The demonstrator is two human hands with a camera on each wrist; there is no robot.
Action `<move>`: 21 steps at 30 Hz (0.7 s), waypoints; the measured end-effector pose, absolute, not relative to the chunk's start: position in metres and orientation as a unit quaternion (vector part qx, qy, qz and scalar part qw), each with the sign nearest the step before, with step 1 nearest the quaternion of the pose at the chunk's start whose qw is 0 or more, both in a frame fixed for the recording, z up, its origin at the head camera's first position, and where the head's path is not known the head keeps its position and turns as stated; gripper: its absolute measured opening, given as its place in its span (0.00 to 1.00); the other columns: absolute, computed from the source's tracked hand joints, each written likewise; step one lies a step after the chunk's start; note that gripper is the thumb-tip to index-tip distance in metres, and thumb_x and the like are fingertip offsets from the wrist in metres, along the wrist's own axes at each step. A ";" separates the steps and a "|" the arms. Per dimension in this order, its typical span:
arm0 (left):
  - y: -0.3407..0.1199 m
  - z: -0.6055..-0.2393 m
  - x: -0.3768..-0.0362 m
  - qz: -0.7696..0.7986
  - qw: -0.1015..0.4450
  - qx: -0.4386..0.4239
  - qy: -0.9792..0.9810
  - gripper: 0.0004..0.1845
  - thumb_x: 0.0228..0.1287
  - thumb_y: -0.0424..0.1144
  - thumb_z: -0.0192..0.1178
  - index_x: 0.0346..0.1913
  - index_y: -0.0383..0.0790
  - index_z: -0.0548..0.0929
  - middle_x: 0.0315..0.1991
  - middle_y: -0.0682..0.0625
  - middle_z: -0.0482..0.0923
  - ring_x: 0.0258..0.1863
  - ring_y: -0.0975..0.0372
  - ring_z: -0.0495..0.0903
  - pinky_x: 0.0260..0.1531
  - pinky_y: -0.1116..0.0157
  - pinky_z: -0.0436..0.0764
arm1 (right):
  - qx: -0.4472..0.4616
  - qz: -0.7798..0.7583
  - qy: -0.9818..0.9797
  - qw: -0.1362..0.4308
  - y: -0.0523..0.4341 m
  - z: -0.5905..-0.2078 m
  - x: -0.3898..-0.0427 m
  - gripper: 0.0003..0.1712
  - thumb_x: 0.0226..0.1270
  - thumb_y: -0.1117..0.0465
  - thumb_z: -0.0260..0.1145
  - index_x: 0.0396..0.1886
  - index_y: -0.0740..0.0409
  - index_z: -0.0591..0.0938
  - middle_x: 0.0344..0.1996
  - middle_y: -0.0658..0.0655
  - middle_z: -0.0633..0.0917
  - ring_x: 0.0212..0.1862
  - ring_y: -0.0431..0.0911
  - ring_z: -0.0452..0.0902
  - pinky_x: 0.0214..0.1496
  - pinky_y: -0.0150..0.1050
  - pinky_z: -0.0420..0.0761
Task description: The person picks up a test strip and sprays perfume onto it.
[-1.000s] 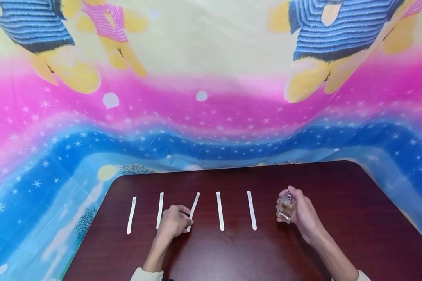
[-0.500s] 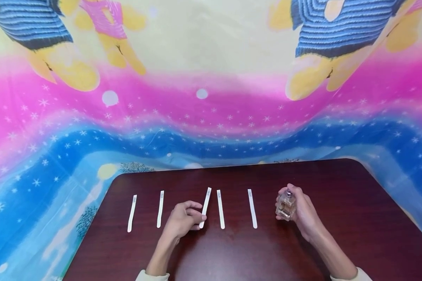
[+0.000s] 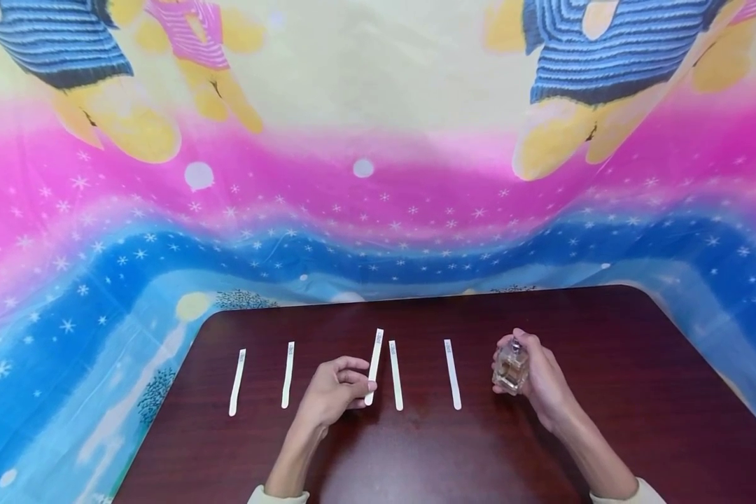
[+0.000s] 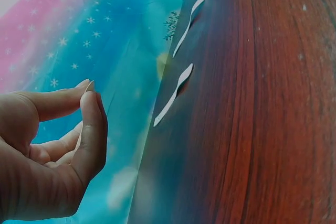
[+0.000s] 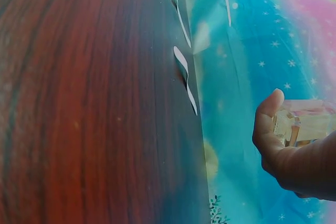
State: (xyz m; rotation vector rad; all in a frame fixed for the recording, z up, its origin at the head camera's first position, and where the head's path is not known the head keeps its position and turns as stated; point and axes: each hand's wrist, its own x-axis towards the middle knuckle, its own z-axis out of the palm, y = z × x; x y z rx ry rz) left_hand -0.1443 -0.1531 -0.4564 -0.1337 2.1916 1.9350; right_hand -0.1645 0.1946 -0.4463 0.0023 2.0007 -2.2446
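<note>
Bright, even light, soft glare on the table (image 3: 416,455), fisheye bending at edges, wrist views blurred.

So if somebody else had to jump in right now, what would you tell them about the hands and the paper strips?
Left hand: pinches one white paper strip by its near end, lifted off the table and tilted toward the bottle side.
Right hand: grips a small clear perfume bottle upright, just above the table.
Four other strips lie flat in a row: two left of the left hand, two between the hands.
Done: one strip picked up, bottle in hand.
Left: strip and bottle are not yet together; whether any strip is already sprayed cannot be told.
</note>
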 end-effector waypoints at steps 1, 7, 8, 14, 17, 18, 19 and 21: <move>-0.153 -0.456 -0.144 0.658 0.107 -0.046 0.744 0.21 0.66 0.25 0.71 0.60 0.25 0.81 0.36 0.45 0.89 0.33 0.63 0.89 0.34 0.66 0.92 | 0.000 -0.745 0.664 0.069 0.195 -0.446 -0.164 0.25 0.90 0.42 0.43 0.41 0.46 0.83 0.33 0.48 0.86 0.34 0.44 0.85 0.33 0.46 0.92; -0.152 -0.455 -0.142 0.664 0.102 -0.051 0.739 0.23 0.64 0.25 0.72 0.61 0.25 0.80 0.35 0.45 0.87 0.32 0.63 0.88 0.35 0.64 0.92 | -0.003 -0.745 0.663 0.074 0.194 -0.445 -0.164 0.25 0.90 0.41 0.43 0.41 0.45 0.82 0.34 0.49 0.86 0.34 0.44 0.84 0.34 0.46 0.92; -0.152 -0.455 -0.142 0.665 0.101 -0.053 0.738 0.23 0.64 0.25 0.73 0.61 0.25 0.80 0.35 0.45 0.87 0.32 0.63 0.87 0.35 0.64 0.92 | -0.003 -0.744 0.664 0.074 0.194 -0.445 -0.165 0.25 0.90 0.41 0.43 0.41 0.45 0.82 0.34 0.49 0.86 0.34 0.44 0.84 0.34 0.46 0.92; -0.147 -0.452 -0.142 0.677 0.098 -0.046 0.728 0.23 0.65 0.25 0.71 0.61 0.25 0.80 0.37 0.45 0.86 0.31 0.64 0.87 0.34 0.66 0.92 | 0.006 -0.743 0.665 0.071 0.193 -0.443 -0.166 0.25 0.90 0.41 0.43 0.40 0.45 0.82 0.34 0.49 0.86 0.34 0.45 0.85 0.34 0.47 0.92; -0.145 -0.450 -0.142 0.681 0.101 -0.043 0.724 0.24 0.65 0.24 0.71 0.62 0.24 0.79 0.37 0.45 0.86 0.32 0.64 0.87 0.35 0.66 0.92 | 0.010 -0.743 0.666 0.069 0.193 -0.443 -0.166 0.25 0.90 0.41 0.43 0.40 0.45 0.82 0.34 0.49 0.86 0.34 0.45 0.84 0.34 0.46 0.92; -0.144 -0.450 -0.142 0.681 0.101 -0.043 0.724 0.24 0.65 0.24 0.71 0.63 0.24 0.79 0.37 0.44 0.86 0.32 0.64 0.87 0.35 0.65 0.92 | 0.011 -0.743 0.665 0.070 0.193 -0.444 -0.166 0.26 0.90 0.41 0.43 0.40 0.45 0.82 0.34 0.50 0.86 0.34 0.45 0.84 0.34 0.46 0.92; -0.143 -0.450 -0.141 0.681 0.102 -0.043 0.724 0.25 0.64 0.24 0.71 0.63 0.24 0.79 0.38 0.44 0.86 0.32 0.64 0.87 0.36 0.65 0.92 | 0.011 -0.743 0.665 0.070 0.193 -0.444 -0.165 0.26 0.90 0.41 0.43 0.40 0.45 0.82 0.34 0.50 0.86 0.34 0.45 0.84 0.34 0.47 0.92; -0.142 -0.449 -0.140 0.679 0.102 -0.042 0.725 0.26 0.64 0.24 0.72 0.64 0.24 0.78 0.39 0.44 0.86 0.32 0.64 0.87 0.36 0.63 0.93 | 0.011 -0.743 0.665 0.071 0.193 -0.444 -0.165 0.25 0.90 0.42 0.43 0.40 0.45 0.82 0.35 0.51 0.86 0.34 0.45 0.84 0.34 0.47 0.92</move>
